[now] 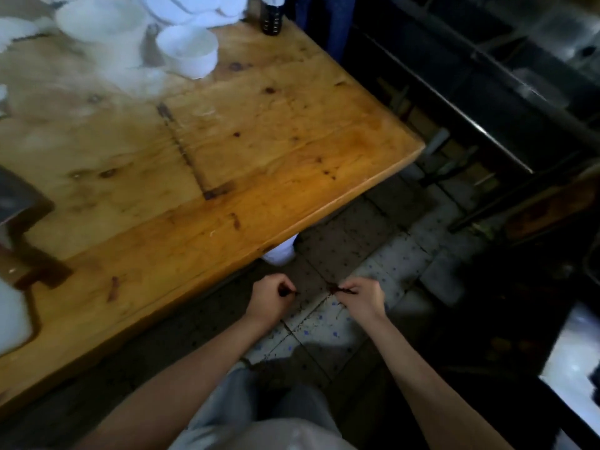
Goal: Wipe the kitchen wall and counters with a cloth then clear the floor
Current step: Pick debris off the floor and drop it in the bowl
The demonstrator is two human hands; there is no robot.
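Below table edge [324, 206], left hand [271, 298] and right hand [362, 297] fingers each pinch dark scrap over open floor [328, 332].

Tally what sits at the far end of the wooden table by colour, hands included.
White bowls, clearly separable: 2; more white dishes behind are too blurred to count.
Dark bottle: 1
Hands, each pinching a small dark scrap: 2
Total: 5

Speckled tile floor [328, 332], dark debris scattered.
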